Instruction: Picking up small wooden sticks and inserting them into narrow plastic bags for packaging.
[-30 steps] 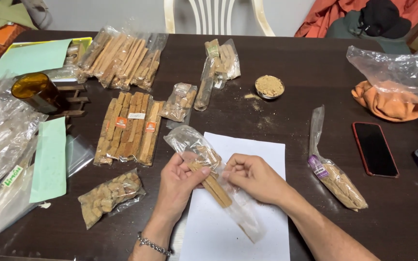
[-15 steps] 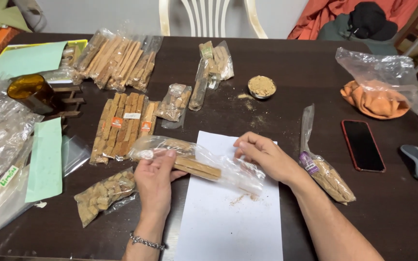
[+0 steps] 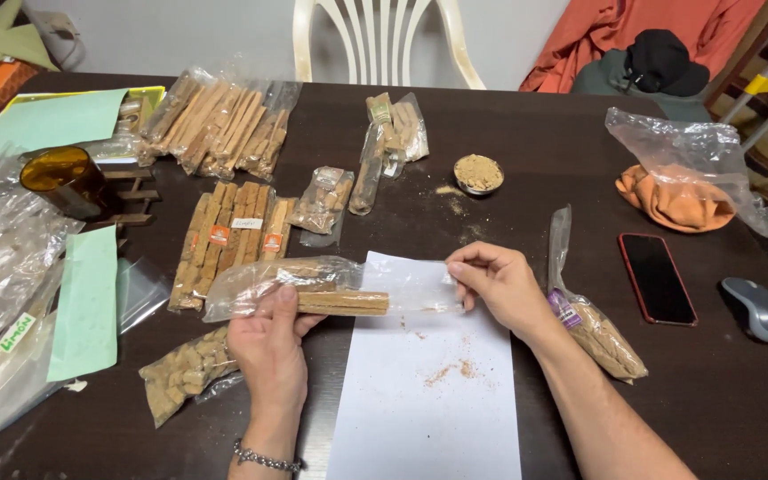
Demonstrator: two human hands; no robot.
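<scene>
- Two hands, head view: left hand (image 3: 268,351) pinches wood sticks (image 3: 341,302) inside clear bag (image 3: 313,283); was tilted a sec ago, now level.
- Right hand (image 3: 500,284) grip pinching bag's open end, above white paper (image 3: 424,391) on desk (image 3: 535,133).
- Crumbs on paper; sticks look seated inside.

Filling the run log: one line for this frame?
left hand: holds clear bag with wood stick | right hand: pinches bag end | below: white paper

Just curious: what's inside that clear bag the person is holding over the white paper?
The clear plastic bag holds light-brown wooden sticks, lying lengthwise. The left hand covers part of it, so their count is unclear. The right hand pinches its other end.
</scene>
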